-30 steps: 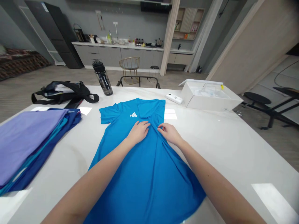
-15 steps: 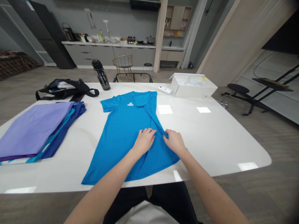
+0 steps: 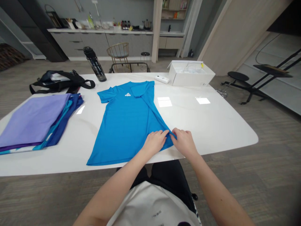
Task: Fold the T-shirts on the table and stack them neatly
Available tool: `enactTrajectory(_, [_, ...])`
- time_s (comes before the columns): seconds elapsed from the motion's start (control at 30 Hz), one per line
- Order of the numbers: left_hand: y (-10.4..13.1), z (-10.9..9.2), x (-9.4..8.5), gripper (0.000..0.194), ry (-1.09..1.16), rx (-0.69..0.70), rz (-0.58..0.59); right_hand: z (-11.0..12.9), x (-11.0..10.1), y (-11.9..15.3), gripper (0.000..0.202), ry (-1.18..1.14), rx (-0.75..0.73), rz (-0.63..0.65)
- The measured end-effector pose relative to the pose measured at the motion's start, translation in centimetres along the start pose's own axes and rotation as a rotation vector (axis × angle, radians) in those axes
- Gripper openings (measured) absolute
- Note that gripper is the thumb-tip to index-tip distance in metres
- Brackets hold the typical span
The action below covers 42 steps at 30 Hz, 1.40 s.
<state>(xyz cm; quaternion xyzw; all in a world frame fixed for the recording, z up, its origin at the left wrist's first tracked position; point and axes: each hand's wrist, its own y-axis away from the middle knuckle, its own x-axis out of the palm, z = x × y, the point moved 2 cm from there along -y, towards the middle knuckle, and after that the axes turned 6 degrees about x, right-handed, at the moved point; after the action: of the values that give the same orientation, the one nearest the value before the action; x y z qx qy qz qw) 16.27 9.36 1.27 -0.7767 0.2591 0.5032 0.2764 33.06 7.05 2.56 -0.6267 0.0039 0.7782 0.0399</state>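
A blue T-shirt point(image 3: 124, 125) with a small white chest logo lies spread on the white table, its collar away from me. The right sleeve side is folded inward, and a crease runs down that edge. My right hand point(image 3: 184, 142) pinches the shirt's right edge near the hem, thumb and fingers closed on the fabric. Just beside it, my left hand point(image 3: 155, 142) is closed at the same edge, its fingertips on the cloth. The hem's right corner is partly hidden by my hands.
Left of the shirt sits a stack of folded clothes point(image 3: 35, 119), lilac on top. Behind are a black bag point(image 3: 63, 80) and a dark bottle point(image 3: 95, 65). A white device point(image 3: 162, 79) and an open white box point(image 3: 191, 75) stand at the table's point(image 3: 211, 125) far side.
Both hands have slid down the shirt's right edge toward the hem. My left hand has moved right, up to the edge beside my right hand. The view has tilted downward.
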Motion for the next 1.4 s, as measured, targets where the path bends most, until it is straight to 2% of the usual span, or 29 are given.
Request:
enactTrajectory(0.1, [0.2, -0.6, -0.3, 0.047, 0.018, -0.019, -0.018, 0.2, 0.0, 1.4, 0.014, -0.204, -0.098, -0.091])
enactTrajectory(0.2, [0.3, -0.8, -0.9, 0.037, 0.009, 0.002, -0.046, 0.8, 0.5, 2.7, 0.013, -0.354, -0.141, -0.146])
enactTrajectory(0.33, [0.7, -0.5, -1.5, 0.026, 0.011, 0.045, -0.097, 1.5, 1.8, 3.8, 0.017, -0.423, -0.033, -0.191])
enactTrajectory(0.43, [1.4, -0.1, -2.1, 0.027, 0.061, 0.033, -0.196, 1.7, 3.0, 3.9, 0.026, -0.391, 0.093, -0.205])
enactTrajectory(0.53, [2.1, 0.3, -3.1, 0.028, 0.121, 0.014, -0.287, 1.3, 3.8, 3.7, 0.031, -0.399, 0.221, -0.159])
enactTrajectory(0.63, [2.8, 0.9, -4.3, 0.031, 0.152, 0.008, -0.333, 1.1, 3.8, 4.0, 0.030, -0.420, 0.263, -0.174])
enactTrajectory(0.73, [4.0, 1.6, -5.2, 0.032, 0.124, 0.034, -0.344, 1.3, 3.2, 4.7, 0.031, -0.429, 0.114, -0.266])
enactTrajectory(0.8, [5.1, 2.3, -5.3, 0.031, 0.071, 0.052, -0.319, 1.6, 2.8, 5.2, 0.033, -0.422, -0.016, -0.264])
enactTrajectory(0.93, [8.0, 3.5, -4.0, 0.026, -0.044, 0.059, -0.193, 1.5, 2.9, 5.6, 0.036, -0.381, -0.148, -0.237])
enactTrajectory(1.0, [9.3, 3.9, -3.0, 0.024, -0.039, 0.034, -0.170, 1.5, 3.2, 5.7, 0.036, -0.345, -0.204, -0.223])
enactTrajectory(1.07, [10.1, 4.0, -2.0, 0.024, 0.033, -0.014, -0.190, 1.6, 3.6, 5.8, 0.038, -0.278, -0.202, -0.201])
enactTrajectory(1.13, [10.4, 3.8, -1.4, 0.024, 0.176, -0.095, -0.242, 1.7, 3.9, 5.8, 0.038, -0.204, -0.120, -0.197])
enactTrajectory(1.2, [10.2, 3.3, -1.0, 0.023, 0.382, -0.228, -0.292, 2.0, 4.2, 5.8, 0.030, -0.169, -0.032, -0.208])
enactTrajectory(1.3, [9.5, 2.4, -1.0, 0.022, 0.748, -0.425, -0.373, 2.4, 4.5, 5.8, 0.015, -0.226, 0.018, -0.225])
enactTrajectory(1.4, [8.8, 1.6, -1.7, 0.019, 1.056, -0.510, -0.480, 2.6, 4.6, 6.0, 0.020, -0.390, 0.015, -0.331])
